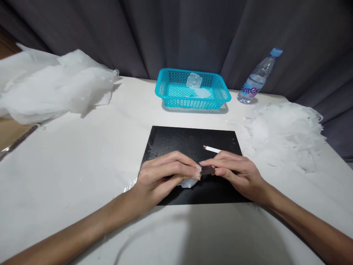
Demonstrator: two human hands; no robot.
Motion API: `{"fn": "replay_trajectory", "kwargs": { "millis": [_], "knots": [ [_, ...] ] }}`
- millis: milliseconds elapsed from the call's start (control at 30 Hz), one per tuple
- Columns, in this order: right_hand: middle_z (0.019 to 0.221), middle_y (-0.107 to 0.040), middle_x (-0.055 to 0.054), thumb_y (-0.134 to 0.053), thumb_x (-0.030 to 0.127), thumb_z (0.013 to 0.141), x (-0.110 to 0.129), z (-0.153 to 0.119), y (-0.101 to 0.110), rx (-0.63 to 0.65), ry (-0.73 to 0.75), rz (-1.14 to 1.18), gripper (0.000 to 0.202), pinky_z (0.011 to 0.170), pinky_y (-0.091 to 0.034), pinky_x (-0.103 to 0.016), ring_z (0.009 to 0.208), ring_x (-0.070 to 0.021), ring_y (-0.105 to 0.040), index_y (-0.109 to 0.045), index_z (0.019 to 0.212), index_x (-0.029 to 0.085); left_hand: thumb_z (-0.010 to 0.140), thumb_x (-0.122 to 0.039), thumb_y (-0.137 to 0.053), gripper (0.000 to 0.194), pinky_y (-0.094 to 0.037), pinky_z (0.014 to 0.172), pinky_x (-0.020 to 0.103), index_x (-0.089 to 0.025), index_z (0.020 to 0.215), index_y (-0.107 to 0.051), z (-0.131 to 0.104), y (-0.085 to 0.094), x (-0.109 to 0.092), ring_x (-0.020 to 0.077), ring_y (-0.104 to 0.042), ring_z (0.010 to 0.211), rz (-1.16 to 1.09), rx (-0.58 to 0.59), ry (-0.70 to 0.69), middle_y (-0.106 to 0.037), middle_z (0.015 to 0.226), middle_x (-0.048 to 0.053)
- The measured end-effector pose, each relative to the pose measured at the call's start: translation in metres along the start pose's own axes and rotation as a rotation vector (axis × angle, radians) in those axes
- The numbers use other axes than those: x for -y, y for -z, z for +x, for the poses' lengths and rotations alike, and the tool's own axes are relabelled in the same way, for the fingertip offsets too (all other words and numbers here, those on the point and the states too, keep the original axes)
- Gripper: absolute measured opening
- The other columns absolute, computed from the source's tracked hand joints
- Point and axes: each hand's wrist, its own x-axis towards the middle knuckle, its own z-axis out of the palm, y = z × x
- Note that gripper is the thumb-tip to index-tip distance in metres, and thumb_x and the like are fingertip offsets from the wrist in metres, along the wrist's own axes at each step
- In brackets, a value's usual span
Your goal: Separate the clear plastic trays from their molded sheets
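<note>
Plastic piece (188, 183): just below the frame's centre, pinched by the left hand (164, 175) over the black board (179, 139); pale, translucent, a small knob at its lower edge, largely hidden by fingers.
Blade (209, 170): immediately right of the plastic piece, thin and dark, its long axis roughly sideways; whether they touched could not be told.
Left hand: fingers and thumb were closed on the plastic piece, the nearer hand to it.
Right hand (241, 169): fingers and thumb gripped the blade, pinched nearly together.
</note>
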Motion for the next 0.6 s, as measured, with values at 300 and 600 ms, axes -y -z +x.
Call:
{"fn": "replay_trajectory", "kwargs": {
  "millis": [300, 600],
  "knots": [
    [0.091, -0.076, -0.005, -0.058, 0.038, 0.107, -0.0002, -0.0006, -0.0004, 0.014, -0.012, -0.01, 0.03, 0.076, -0.061, -0.03, 0.081, -0.016, -0.069, -0.079, 0.125, 0.026, 0.1, -0.005, -0.062, 0.028, -0.063, 0.08, 0.027, -0.023, 0.114, -0.078, 0.0001, 0.0006, 0.0001, 0.0188, -0.078, 0.095, 0.012, -0.006, 0.009, -0.079, 0.107, 0.008],
    [0.092, -0.077, -0.004, -0.061, 0.033, 0.106, 0.0025, -0.0012, -0.0032, -0.031, 0.021, -0.043, 0.028, 0.079, -0.06, -0.027, 0.083, -0.0146, -0.069, -0.079, 0.126, 0.025, 0.095, 0.0, -0.068, 0.029, -0.062, 0.079, 0.024, -0.022, 0.11, -0.078, -0.0008, -0.0037, -0.0003, 0.0161, -0.077, 0.093, -0.006, -0.051, 0.03, -0.079, 0.106, 0.005]
  ]
}}
